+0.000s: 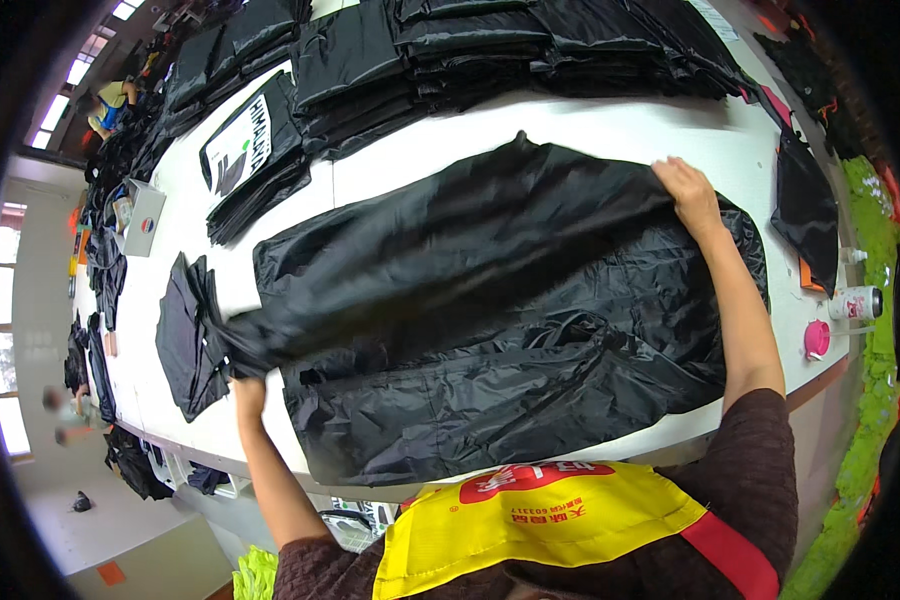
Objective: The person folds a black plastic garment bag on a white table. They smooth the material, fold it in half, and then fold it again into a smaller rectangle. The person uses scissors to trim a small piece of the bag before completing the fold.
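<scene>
A large sheet-like black fabric piece (470,230), blurred by motion, stretches slantwise between my two hands; whether it is a garment or a cover I cannot tell. My left hand (249,394) is closed around its bunched near-left end, fingers partly hidden by the cloth. Up at its far right edge, my right hand (688,192) grips the fabric with bent fingers. Beneath it a shiny black fabric item (510,410) lies spread and wrinkled on the white table (370,180). Just beyond my left hand rests a smaller folded dark cloth (190,340).
Stacks of folded black items (470,50) line the table's far side. A black pack with a printed white label (238,150) lies far left. At the right are a can (856,303), a pink round object (817,340) and bright green material (870,260). Another person (113,105) is far left.
</scene>
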A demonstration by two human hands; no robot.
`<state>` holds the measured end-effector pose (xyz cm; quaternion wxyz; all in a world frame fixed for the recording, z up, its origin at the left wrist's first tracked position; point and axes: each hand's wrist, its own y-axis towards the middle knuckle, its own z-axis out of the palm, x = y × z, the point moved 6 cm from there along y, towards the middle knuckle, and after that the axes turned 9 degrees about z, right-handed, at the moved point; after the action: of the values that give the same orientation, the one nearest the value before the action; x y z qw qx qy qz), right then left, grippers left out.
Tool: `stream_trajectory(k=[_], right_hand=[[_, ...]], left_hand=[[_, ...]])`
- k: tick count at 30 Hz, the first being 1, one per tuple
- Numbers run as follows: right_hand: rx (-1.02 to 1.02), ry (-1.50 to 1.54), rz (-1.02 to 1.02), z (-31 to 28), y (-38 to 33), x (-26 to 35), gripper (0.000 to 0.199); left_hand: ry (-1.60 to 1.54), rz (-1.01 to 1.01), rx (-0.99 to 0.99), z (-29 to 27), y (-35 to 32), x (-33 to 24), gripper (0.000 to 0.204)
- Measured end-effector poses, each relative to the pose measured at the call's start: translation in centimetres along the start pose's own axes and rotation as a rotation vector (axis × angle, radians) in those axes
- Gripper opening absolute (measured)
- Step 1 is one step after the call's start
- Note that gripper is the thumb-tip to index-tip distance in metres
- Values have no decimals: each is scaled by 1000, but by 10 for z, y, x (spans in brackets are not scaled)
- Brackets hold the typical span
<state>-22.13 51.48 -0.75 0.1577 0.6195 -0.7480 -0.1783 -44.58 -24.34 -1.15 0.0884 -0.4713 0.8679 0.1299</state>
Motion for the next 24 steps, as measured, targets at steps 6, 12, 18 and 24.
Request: stream_trajectory(k=[6, 12, 18, 24], right_hand=[[326, -140, 99, 29, -31, 3, 51], [571, -93, 338, -10, 22, 64, 44], [234, 450, -301, 7, 110, 178, 25], [258, 616, 65, 54, 151, 143, 39]], left_hand=[[-469, -93, 216, 27, -16, -120, 37], [-947, -365, 121, -5, -24, -137, 32], [-947, -340, -563, -4, 1, -141, 17], [-669, -394, -737, 11, 5, -114, 35]])
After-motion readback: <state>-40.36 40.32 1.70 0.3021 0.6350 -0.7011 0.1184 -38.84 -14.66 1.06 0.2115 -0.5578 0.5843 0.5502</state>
